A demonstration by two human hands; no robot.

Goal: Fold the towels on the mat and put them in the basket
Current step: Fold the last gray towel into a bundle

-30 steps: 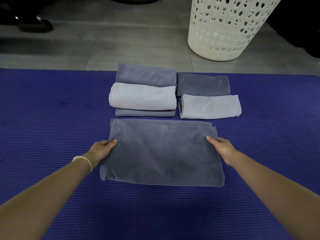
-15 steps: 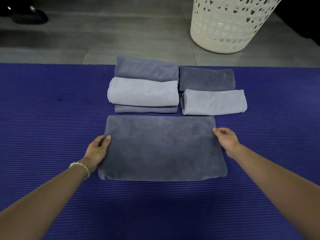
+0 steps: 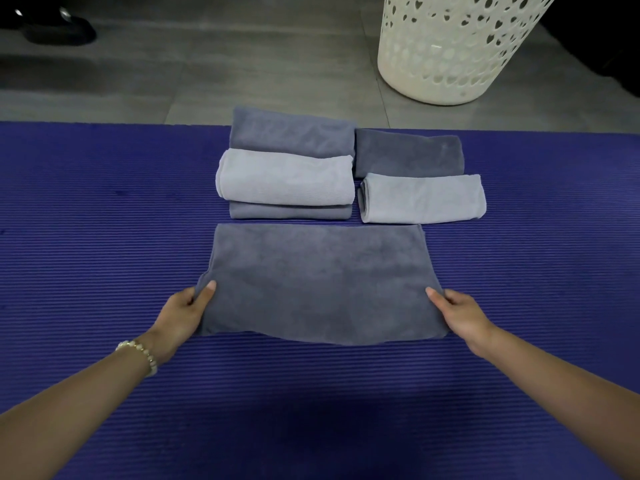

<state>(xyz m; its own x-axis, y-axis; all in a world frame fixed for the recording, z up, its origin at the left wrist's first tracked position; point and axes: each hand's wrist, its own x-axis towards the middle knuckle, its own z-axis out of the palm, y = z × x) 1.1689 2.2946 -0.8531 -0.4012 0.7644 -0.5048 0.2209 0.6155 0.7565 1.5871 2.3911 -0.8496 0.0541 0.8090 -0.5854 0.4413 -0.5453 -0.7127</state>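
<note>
the left hand point(image 3: 183, 311), arm reaching in from lower left, is pinching the left edge of the soft grey towel point(image 3: 322, 282) lying mid-frame on the ribbed purple mat point(image 3: 104, 237); the right hand point(image 3: 457, 315) is pinching its right edge; the perforated white basket point(image 3: 450, 50) is standing upper right.

Both forearms are bare as far as the picture shows. A bracelet point(image 3: 142, 355) of small pale, pearl-like beads with gold-toned pieces circles the left wrist. The left hand point(image 3: 183, 317) and right hand point(image 3: 460, 315) show short, pale nails.
</note>
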